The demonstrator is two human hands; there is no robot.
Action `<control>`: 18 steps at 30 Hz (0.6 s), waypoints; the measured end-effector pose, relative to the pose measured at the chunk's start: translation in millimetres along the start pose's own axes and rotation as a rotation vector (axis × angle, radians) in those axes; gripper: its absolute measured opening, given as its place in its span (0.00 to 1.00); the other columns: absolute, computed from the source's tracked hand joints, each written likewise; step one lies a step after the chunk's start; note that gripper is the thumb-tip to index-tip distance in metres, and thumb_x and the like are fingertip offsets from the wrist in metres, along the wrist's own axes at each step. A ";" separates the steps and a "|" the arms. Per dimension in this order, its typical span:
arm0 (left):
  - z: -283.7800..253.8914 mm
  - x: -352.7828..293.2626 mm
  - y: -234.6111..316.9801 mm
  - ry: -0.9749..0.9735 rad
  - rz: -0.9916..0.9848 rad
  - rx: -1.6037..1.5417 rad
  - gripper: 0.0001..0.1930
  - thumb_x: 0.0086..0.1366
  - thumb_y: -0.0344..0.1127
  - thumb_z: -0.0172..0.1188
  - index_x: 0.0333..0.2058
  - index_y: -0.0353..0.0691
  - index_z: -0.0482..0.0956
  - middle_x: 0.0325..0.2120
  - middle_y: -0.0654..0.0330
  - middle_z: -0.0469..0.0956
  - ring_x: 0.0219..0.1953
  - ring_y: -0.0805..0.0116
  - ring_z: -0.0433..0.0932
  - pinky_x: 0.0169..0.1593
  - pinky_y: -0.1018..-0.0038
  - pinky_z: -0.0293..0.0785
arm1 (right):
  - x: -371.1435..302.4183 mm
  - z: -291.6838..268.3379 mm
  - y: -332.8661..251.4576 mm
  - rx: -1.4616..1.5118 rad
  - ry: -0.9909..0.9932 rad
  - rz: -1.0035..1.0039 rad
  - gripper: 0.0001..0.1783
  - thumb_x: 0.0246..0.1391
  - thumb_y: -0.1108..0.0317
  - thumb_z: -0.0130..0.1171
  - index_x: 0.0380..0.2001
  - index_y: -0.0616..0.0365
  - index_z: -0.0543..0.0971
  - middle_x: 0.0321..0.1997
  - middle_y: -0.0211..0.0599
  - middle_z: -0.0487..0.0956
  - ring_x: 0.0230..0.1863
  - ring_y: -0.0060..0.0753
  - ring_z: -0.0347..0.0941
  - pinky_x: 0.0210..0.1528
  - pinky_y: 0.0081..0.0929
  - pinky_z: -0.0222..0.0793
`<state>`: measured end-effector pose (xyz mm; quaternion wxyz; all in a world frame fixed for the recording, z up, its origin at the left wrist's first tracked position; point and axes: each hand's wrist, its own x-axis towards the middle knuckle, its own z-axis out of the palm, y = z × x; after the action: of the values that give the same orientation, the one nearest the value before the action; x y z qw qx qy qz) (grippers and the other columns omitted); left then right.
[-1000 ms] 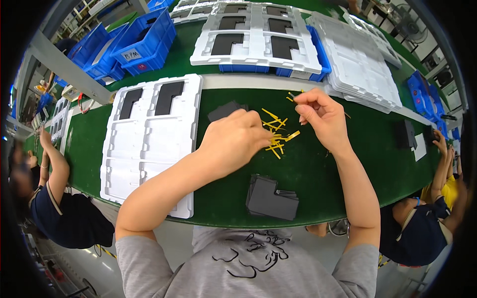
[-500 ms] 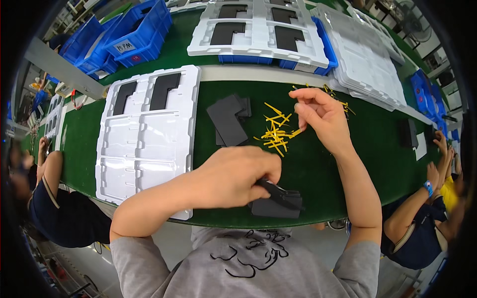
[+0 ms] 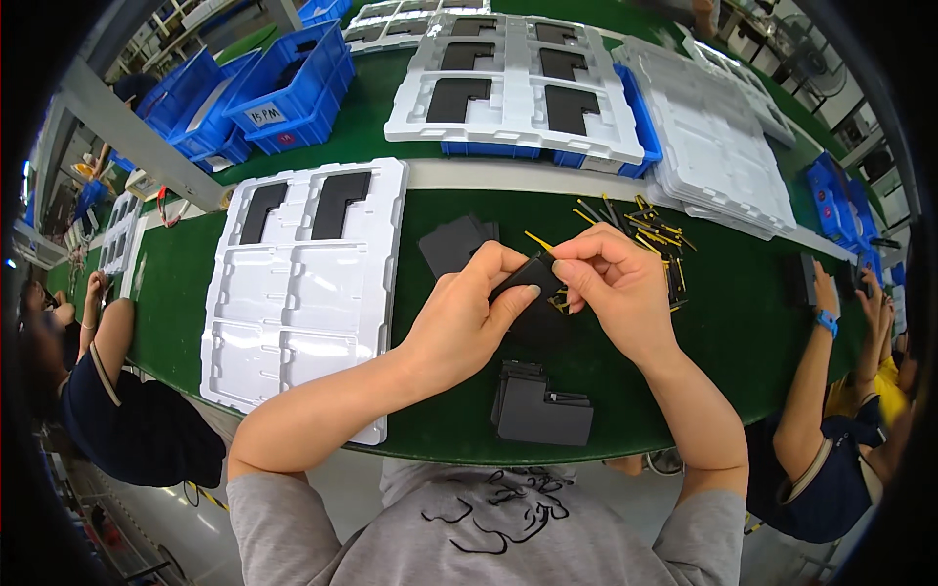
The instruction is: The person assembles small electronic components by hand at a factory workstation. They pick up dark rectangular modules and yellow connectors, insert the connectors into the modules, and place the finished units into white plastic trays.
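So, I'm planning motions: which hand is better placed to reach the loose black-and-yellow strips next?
Probably the right hand: the black-and-yellow strips lie just beyond it, while the left hand is farther and grips a black piece. The right hand is also at that piece's edge.

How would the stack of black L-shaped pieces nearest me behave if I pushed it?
That stack of black L-shaped pieces would probably slide apart, since its layers sit unevenly. It seems unlikely to roll, lying flat and low.

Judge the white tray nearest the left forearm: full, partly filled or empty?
Partly filled: the tray has two black pieces in its far row, none in its middle.
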<state>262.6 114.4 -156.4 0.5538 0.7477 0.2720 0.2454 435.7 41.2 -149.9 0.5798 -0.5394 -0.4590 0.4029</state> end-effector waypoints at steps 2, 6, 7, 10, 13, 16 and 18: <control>0.5 0.1 -0.4 0.001 0.005 -0.003 0.09 0.66 0.29 0.55 0.41 0.33 0.66 0.29 0.52 0.80 0.28 0.64 0.79 0.32 0.72 0.71 | -1.1 2.1 -0.9 -0.025 0.015 0.008 0.04 0.54 0.77 0.60 0.34 0.65 0.80 0.33 0.28 0.72 0.25 0.14 0.71 0.27 0.13 0.68; 0.0 -0.1 1.8 -0.001 0.031 0.029 0.09 0.66 0.29 0.55 0.41 0.33 0.66 0.30 0.51 0.80 0.29 0.64 0.79 0.33 0.73 0.71 | -1.2 3.9 0.4 -0.042 0.019 -0.015 0.04 0.54 0.76 0.61 0.34 0.65 0.81 0.32 0.28 0.72 0.25 0.14 0.71 0.27 0.13 0.68; 0.3 -0.4 1.2 0.000 0.024 0.017 0.09 0.66 0.29 0.55 0.41 0.33 0.66 0.30 0.51 0.80 0.29 0.63 0.79 0.33 0.73 0.71 | -1.4 4.2 -0.1 -0.051 0.021 -0.015 0.04 0.54 0.76 0.61 0.34 0.65 0.81 0.32 0.28 0.72 0.25 0.14 0.71 0.27 0.13 0.68; 1.0 -0.5 -0.2 0.007 0.023 -0.006 0.09 0.66 0.29 0.55 0.41 0.32 0.66 0.30 0.51 0.80 0.29 0.63 0.80 0.33 0.73 0.71 | -2.5 5.4 -0.5 -0.071 0.032 -0.026 0.04 0.54 0.76 0.61 0.33 0.65 0.81 0.32 0.28 0.72 0.25 0.13 0.70 0.26 0.13 0.67; 0.9 -0.2 -0.9 0.006 0.034 -0.007 0.10 0.66 0.29 0.56 0.41 0.32 0.66 0.30 0.50 0.81 0.29 0.62 0.80 0.32 0.72 0.71 | -2.5 4.5 2.1 -0.104 0.037 -0.041 0.04 0.54 0.76 0.61 0.33 0.65 0.81 0.31 0.28 0.72 0.25 0.13 0.69 0.26 0.13 0.65; 0.1 -1.4 3.2 0.008 0.055 0.041 0.10 0.66 0.28 0.56 0.41 0.32 0.66 0.30 0.50 0.80 0.29 0.60 0.80 0.32 0.72 0.71 | -4.3 5.1 2.6 -0.127 0.043 -0.047 0.04 0.54 0.76 0.61 0.33 0.65 0.81 0.31 0.27 0.72 0.24 0.12 0.68 0.26 0.13 0.64; -0.1 -2.3 3.2 0.018 0.088 0.072 0.09 0.66 0.28 0.56 0.41 0.33 0.66 0.30 0.50 0.80 0.28 0.60 0.80 0.31 0.72 0.71 | -4.3 5.5 3.0 -0.111 0.037 -0.033 0.04 0.54 0.75 0.62 0.33 0.65 0.80 0.31 0.26 0.71 0.24 0.11 0.67 0.26 0.13 0.63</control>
<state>261.2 112.2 -153.5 0.5126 0.7762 0.2527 0.2663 429.4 38.7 -153.3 0.5639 -0.5703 -0.4788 0.3572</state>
